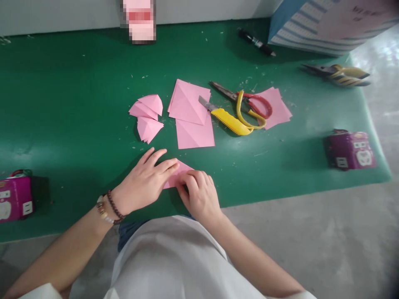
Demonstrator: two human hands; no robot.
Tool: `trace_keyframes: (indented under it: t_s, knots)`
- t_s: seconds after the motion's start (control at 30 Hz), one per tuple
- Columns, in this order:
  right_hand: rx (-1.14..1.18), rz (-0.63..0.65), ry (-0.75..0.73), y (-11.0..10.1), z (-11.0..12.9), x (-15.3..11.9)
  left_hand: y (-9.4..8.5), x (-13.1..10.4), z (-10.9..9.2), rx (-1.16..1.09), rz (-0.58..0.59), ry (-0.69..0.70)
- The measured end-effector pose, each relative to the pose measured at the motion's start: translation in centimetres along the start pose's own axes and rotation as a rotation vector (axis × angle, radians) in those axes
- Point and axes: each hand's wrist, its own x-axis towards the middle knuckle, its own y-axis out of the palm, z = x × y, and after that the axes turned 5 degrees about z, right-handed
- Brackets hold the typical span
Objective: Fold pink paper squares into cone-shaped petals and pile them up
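A small folded piece of pink paper [172, 182] lies on the green table near its front edge, partly hidden under both hands. My left hand [146, 179] rests on its left part with the fingers stretched out and spread. At the paper's right side, the curled fingers of my right hand [201, 192] pinch its edge. Just beyond my left hand are several folded pink paper pieces [149, 129]. To their right is a stack of creased pink paper squares [189, 101], with the blade of a yellow utility knife [230, 120] over its edge.
Scissors [240, 99] with red and yellow handles lie partly over more pink paper [277, 110]. Farther right are pliers [338, 74], a pen [257, 42] and a striped box [311, 27]. Purple packs stand at the right [350, 150] and left [17, 198]. A blurred object [139, 20] is at the back.
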Motion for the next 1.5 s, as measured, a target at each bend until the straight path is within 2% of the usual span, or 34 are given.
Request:
trace_keyframes:
  t_s: [0.63,0.87,0.97,1.03,1.1,1.2,1.33,1.5]
  knots:
    - [-0.114,-0.01,-0.121,1.4,2.1,0.9,0.2,0.1,0.8,0.068,0.021,0.045]
    - [-0.056,0.009,-0.125,1.7,3.4,0.9,0.3,0.1,0.9,0.062,0.02,0.041]
    - [0.135,0.001,-0.087,1.0,2.5,0.9,0.3,0.0,0.8,0.039,0.032,0.036]
    - [0.23,-0.058,-0.026,0.1,1.1,1.1,0.2,0.0,0.8,0.024,0.032,0.037]
    - [0.215,-0.119,0.066,-0.8,-0.4,1.5,0.2,0.0,0.8,0.008,0.023,0.043]
    - [0.194,-0.095,0.129,-1.8,-2.0,2.0,0.3,-0.1,0.9,-0.013,0.007,0.046]
    - [0.207,-0.024,0.147,-2.0,-2.2,2.6,0.6,-0.1,0.8,-0.016,-0.008,0.036]
    - [0.128,-0.042,0.125,-1.0,-1.7,2.7,0.6,-0.1,0.7,-0.007,-0.009,0.037]
